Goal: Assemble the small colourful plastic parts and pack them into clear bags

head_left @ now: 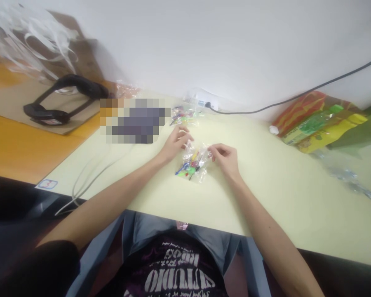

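Note:
A clear plastic bag (pixel 191 167) with small colourful plastic pieces in it, blue, green, red, yellow and black, lies on the pale yellow tabletop in front of me. My right hand (pixel 225 159) pinches its upper right corner between thumb and fingers. At the upper left corner is my left hand (pixel 175 143), its fingers bent and their tips on the bag's edge. Glare on the film hides the exact grip. Just beyond my left hand sits a second clear bag (pixel 185 115) of similar coloured pieces.
Left of my hands lies a dark pixelated object (pixel 139 121), with a pale cable (pixel 91 179) nearby. A black headset-like frame (pixel 64 101) rests on cardboard farther left. At right are a colourful snack bag (pixel 321 119) and crumpled clear plastic (pixel 349 175). A black cord (pixel 259 110) runs along the wall.

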Demonstrator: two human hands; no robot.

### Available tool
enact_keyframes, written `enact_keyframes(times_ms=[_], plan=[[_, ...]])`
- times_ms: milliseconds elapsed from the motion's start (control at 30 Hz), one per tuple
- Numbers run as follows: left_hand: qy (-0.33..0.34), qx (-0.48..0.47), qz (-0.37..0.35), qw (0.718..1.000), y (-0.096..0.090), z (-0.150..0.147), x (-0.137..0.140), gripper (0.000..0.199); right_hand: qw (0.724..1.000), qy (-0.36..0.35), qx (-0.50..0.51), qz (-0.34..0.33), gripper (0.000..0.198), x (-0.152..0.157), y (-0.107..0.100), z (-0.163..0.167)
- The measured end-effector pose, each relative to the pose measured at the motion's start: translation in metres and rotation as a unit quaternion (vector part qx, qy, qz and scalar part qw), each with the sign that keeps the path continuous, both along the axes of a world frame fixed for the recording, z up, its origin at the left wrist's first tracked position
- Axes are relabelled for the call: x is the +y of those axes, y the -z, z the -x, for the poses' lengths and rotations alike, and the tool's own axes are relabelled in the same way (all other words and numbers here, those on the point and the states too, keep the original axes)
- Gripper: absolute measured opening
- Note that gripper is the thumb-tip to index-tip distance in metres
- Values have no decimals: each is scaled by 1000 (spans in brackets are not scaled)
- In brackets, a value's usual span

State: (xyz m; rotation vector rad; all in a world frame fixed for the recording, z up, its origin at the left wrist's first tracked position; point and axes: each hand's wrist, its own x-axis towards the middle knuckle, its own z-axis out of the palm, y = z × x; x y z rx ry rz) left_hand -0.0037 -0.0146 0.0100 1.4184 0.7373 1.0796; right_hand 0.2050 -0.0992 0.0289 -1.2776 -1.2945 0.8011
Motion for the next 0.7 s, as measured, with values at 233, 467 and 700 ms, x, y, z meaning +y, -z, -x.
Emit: enact_keyframes(times_ms=[233,467,700], plan=[[8,100,-21,995,4,-2,1,40,999,-29,1,-25,22,-2,0,2],[15,89,-50,995,6,-2,0,35,997,-38,65,-25,29,0,2,4],[23,79,-63,995,6,-2,0,34,995,-33,67,64,38,5,8,2]])
